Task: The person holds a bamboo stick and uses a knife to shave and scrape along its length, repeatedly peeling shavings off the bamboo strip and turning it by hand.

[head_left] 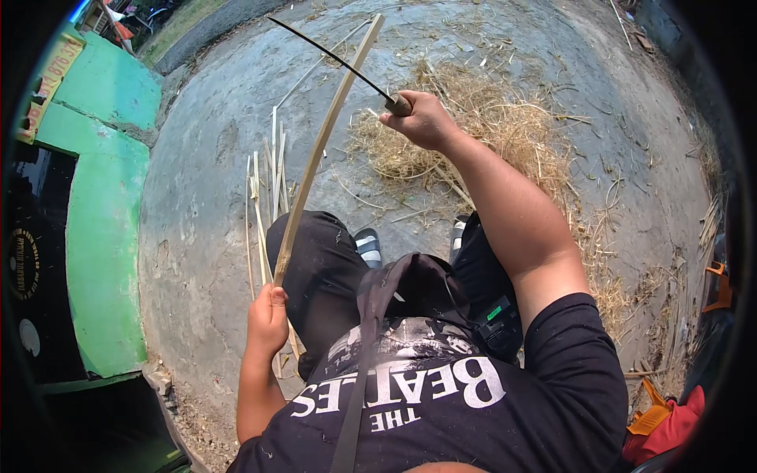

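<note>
While the left hand (268,319) is closed around the lower end of a wooden strip (319,143), the strip's long axis runs away from the body, leaning right. The right hand (426,122), nearer its upper end, wraps the handle of a knife (399,105); the blade crosses the strip, though contact is unclear. Upside-down white lettering marks the shirt (489,426), red characters a yellowish banner (59,67).

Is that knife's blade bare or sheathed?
Bare: the thin dark blade shows uncovered from its handle in the right hand to its tip.
</note>
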`<state>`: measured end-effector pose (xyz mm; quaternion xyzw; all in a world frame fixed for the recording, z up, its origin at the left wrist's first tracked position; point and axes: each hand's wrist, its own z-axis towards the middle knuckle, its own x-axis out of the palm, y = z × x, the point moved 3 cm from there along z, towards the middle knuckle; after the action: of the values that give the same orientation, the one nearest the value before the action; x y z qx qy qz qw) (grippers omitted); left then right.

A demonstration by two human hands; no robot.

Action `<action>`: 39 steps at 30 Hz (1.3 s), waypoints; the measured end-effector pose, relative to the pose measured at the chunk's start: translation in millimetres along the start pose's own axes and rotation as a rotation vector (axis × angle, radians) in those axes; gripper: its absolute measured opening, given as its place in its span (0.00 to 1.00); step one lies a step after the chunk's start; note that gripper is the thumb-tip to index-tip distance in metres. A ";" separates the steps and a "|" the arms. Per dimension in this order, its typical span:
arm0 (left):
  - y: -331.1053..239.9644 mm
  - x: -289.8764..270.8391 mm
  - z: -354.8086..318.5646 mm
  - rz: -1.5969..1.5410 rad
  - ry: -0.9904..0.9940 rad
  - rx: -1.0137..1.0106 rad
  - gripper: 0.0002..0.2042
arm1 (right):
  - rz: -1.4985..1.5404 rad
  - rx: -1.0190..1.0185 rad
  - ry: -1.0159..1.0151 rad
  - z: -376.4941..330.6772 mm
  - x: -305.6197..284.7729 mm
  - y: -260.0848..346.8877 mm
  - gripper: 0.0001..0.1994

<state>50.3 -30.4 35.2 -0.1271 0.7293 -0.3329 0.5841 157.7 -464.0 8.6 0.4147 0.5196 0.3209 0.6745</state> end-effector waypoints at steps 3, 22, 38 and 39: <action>-28.4 13.6 43.4 -0.010 -0.011 0.029 0.19 | 0.219 0.003 0.107 -3.9 6.0 12.1 0.17; -101.1 39.6 71.4 -0.001 0.084 0.150 0.15 | 0.963 0.070 0.268 -28.8 -7.6 38.8 0.11; -1.7 28.3 -36.8 -0.439 0.552 -0.296 0.16 | 1.042 -0.046 0.036 -9.6 -23.8 36.6 0.12; 1.6 29.3 -40.8 -0.437 0.558 -0.303 0.16 | 1.055 -0.065 0.017 -9.2 -24.2 36.2 0.11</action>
<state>4.1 -32.3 15.6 -0.2688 0.8569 -0.3597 0.2530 142.6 -466.5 50.4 0.5961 0.2352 0.6362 0.4296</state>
